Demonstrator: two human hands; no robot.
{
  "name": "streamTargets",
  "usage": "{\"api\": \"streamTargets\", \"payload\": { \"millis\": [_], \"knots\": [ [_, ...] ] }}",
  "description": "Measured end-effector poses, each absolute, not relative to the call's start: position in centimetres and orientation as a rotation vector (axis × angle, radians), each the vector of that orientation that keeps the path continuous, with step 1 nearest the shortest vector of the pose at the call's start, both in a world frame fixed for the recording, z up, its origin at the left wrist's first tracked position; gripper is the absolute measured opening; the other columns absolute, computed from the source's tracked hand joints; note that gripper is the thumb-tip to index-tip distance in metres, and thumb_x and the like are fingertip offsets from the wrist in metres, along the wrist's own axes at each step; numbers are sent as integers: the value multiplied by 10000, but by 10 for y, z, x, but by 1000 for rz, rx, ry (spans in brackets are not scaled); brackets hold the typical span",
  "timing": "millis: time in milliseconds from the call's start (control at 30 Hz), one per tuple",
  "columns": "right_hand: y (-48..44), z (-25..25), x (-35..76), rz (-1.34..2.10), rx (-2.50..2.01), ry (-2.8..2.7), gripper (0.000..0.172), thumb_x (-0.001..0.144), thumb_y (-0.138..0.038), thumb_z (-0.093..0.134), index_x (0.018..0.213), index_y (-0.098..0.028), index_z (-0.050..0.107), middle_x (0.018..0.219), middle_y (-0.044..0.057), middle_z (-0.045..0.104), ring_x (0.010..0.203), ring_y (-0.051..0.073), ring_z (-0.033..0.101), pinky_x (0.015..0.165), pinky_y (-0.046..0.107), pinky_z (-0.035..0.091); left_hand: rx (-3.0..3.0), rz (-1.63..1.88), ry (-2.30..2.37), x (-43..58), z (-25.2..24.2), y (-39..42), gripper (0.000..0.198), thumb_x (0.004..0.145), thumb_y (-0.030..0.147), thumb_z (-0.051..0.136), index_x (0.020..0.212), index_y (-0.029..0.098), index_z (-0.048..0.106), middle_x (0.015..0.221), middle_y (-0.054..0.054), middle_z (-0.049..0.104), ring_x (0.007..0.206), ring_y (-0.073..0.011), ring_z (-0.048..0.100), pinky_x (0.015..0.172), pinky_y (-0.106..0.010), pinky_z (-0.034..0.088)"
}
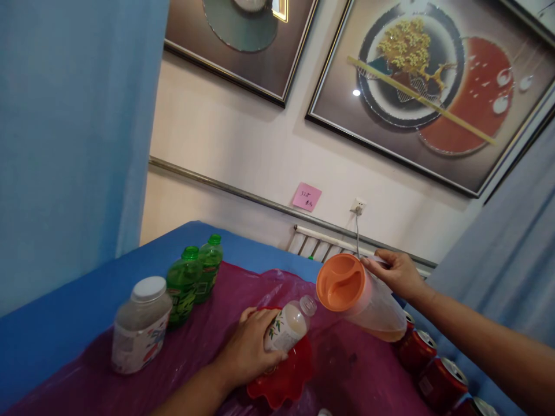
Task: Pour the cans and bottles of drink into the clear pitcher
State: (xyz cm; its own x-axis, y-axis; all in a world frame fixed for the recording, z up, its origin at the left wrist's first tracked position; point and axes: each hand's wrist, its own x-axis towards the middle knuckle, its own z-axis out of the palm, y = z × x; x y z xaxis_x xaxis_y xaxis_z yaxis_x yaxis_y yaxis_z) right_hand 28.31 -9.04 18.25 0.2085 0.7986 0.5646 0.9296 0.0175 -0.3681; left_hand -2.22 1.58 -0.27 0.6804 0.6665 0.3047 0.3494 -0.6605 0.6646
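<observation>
My left hand (254,346) is wrapped round a small clear bottle (289,326) with a printed label and pale liquid inside. The bottle leans to the right, its uncapped mouth close to the pitcher's lid. Beneath it lies a red bowl (284,378) with a scalloped rim, partly hidden by the hand. My right hand (396,271) grips the handle of a translucent plastic pitcher (373,306), which is tilted with its orange lid (340,282) facing left. Some brownish liquid shows low in the pitcher. Whether any liquid passes between the two I cannot tell.
Two green bottles (184,286) and a white-capped jar (141,329) stand at the left. Several red cans (442,381) line the right side. Purple plastic sheeting (186,370) covers part of the blue table (99,289). Behind are a rail (225,186) and a wall socket (358,206).
</observation>
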Motion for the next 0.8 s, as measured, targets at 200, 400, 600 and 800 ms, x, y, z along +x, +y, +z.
{"api": "streamTargets", "payload": {
  "millis": [200, 400, 600, 800],
  "knots": [
    [-90, 183, 280, -196, -1800, -1616, 590, 797, -705, 594, 564, -261, 283, 595, -70, 191, 539, 99, 228, 500, 271, 161, 2304, 740, 755, -22, -3, 16, 703, 611, 292, 840, 1276, 252, 616, 1280, -43, 701, 1218, -310, 591, 1151, -484, 262],
    [-90, 182, 282, -219, -1804, -1635, 590, 809, -698, 600, 565, -256, 295, 589, -69, 204, 542, 101, 238, 496, 267, 168, 2297, 738, 761, -23, -4, 15, 724, 603, 303, 842, 1289, 255, 614, 1285, -36, 701, 1229, -315, 587, 1162, -486, 248],
    [-90, 181, 283, -256, -1777, -1644, 595, 822, -688, 603, 563, -257, 284, 575, -73, 208, 532, 99, 242, 482, 260, 175, 2278, 718, 767, -23, -2, 15, 730, 598, 292, 845, 1289, 249, 613, 1290, -48, 701, 1238, -312, 579, 1169, -484, 239],
    [-92, 185, 278, -292, -1768, -1661, 598, 820, -701, 596, 552, -255, 301, 561, -71, 221, 524, 101, 251, 479, 260, 187, 2293, 730, 769, -22, -2, 14, 716, 600, 290, 826, 1282, 258, 612, 1299, -47, 698, 1242, -321, 581, 1167, -492, 256]
  ]
}}
